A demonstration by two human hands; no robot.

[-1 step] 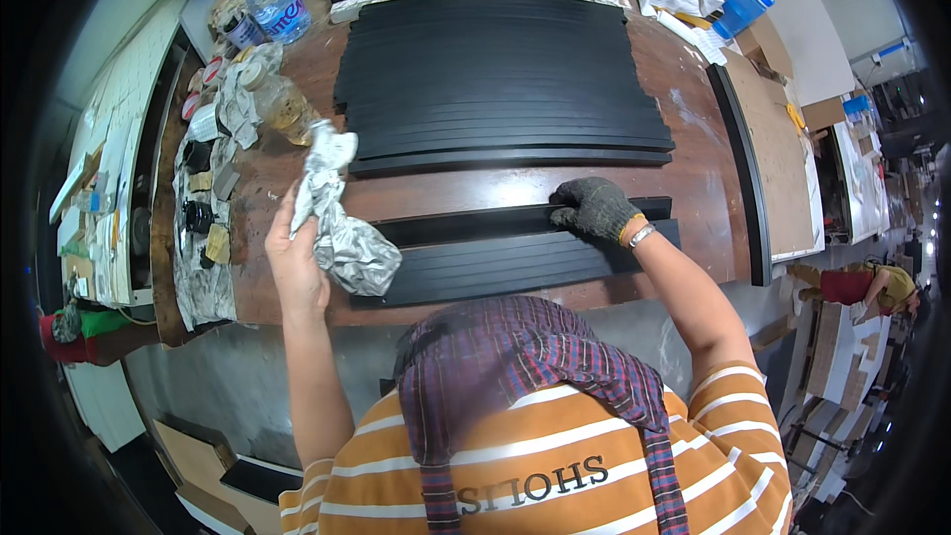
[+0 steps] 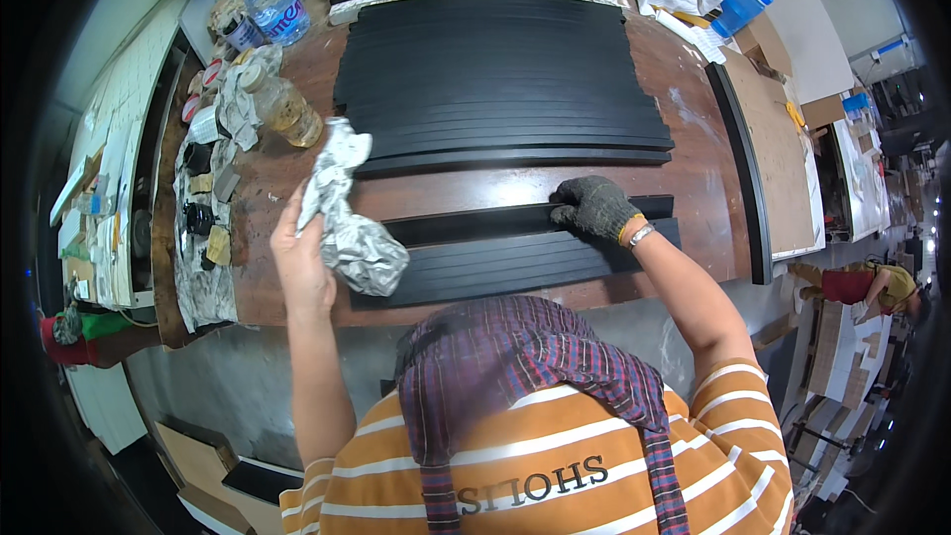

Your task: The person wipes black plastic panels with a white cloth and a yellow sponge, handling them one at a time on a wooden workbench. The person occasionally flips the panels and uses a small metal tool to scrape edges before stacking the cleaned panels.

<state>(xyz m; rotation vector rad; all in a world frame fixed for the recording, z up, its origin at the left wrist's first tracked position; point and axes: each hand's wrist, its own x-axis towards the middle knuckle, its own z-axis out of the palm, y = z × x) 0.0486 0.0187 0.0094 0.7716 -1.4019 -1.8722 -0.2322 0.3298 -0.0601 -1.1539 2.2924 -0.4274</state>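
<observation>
Brown counter [image 2: 703, 208] carries stacked strips [image 2: 495, 79] at 12 o'clock. Left hand [image 2: 302, 263], 9 o'clock, grips a rag [image 2: 362, 250]; gloved right hand [image 2: 596, 210], 3 o'clock, clamps a black strip [image 2: 475, 223].

Crumpled silvery-white wad [image 2: 359, 246], pretty badly creased, held up, kinda bunched long-ways; long black strip [image 2: 475, 224] laid sideways, left end hidden behind wad; flat row of black strips [image 2: 515, 269] lined up side by side just on near side
</observation>
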